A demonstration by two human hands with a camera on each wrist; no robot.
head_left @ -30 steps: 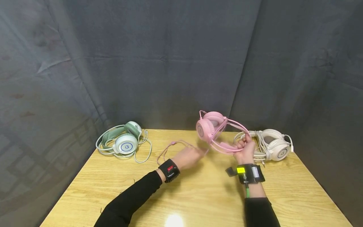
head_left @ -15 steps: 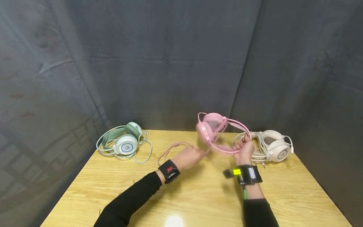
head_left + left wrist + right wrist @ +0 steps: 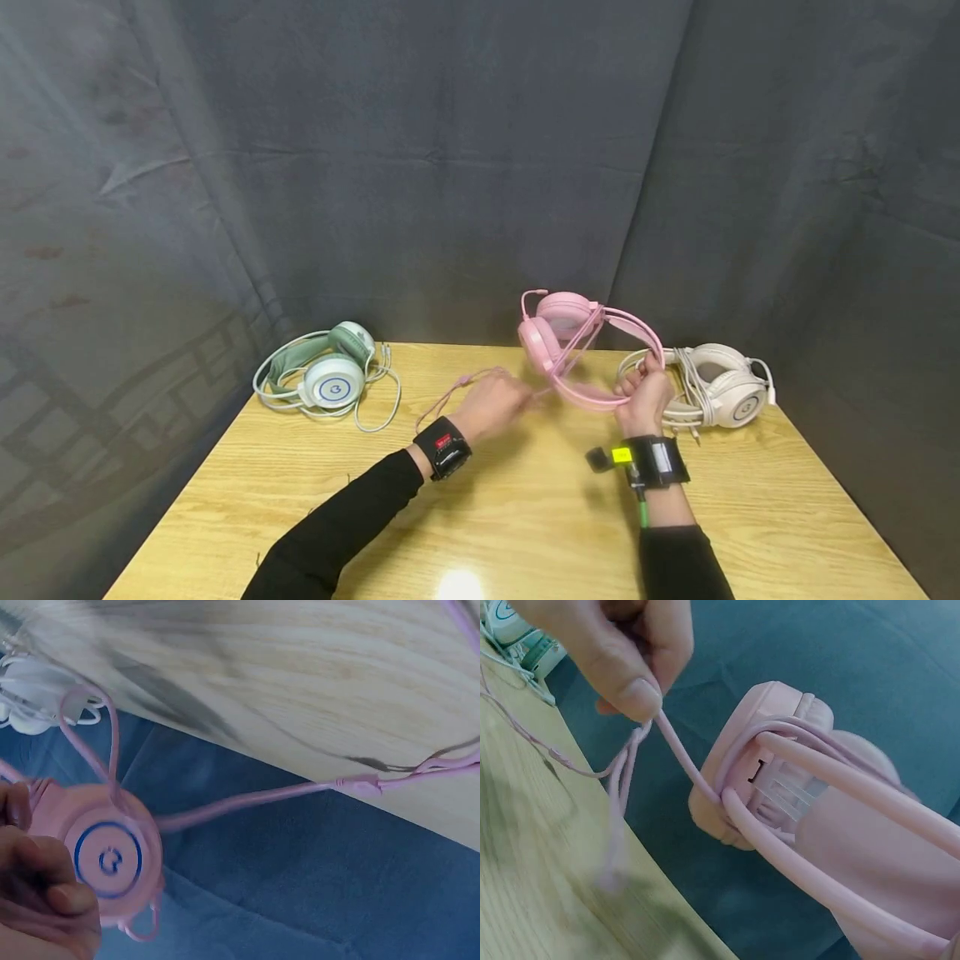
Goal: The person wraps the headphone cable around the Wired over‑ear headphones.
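Note:
A pink headset (image 3: 542, 340) with a boom microphone is held up over the back of the table, its ear cups toward the left. My right hand (image 3: 647, 395) grips its headband at the right end. Pink cable (image 3: 681, 754) loops around the band near the ear cups. In the right wrist view my left hand (image 3: 626, 656) pinches that cable between thumb and fingers. Loose cable with a small inline piece (image 3: 360, 784) trails from the left hand toward the table. The left wrist view shows curled fingers (image 3: 45, 877) in front of a round ear cup (image 3: 109, 859).
A white and green headset (image 3: 330, 379) lies at the back left of the table (image 3: 525, 517), its cord coiled beside it. Behind my right hand, a cream headset (image 3: 731, 392) with wrapped cable lies at the back right. Grey cloth (image 3: 450, 167) hangs behind the table.
My left hand has shifted slightly left and up, still pinching the cable. The right hand still grips the headband; the pink headset has tilted a little.

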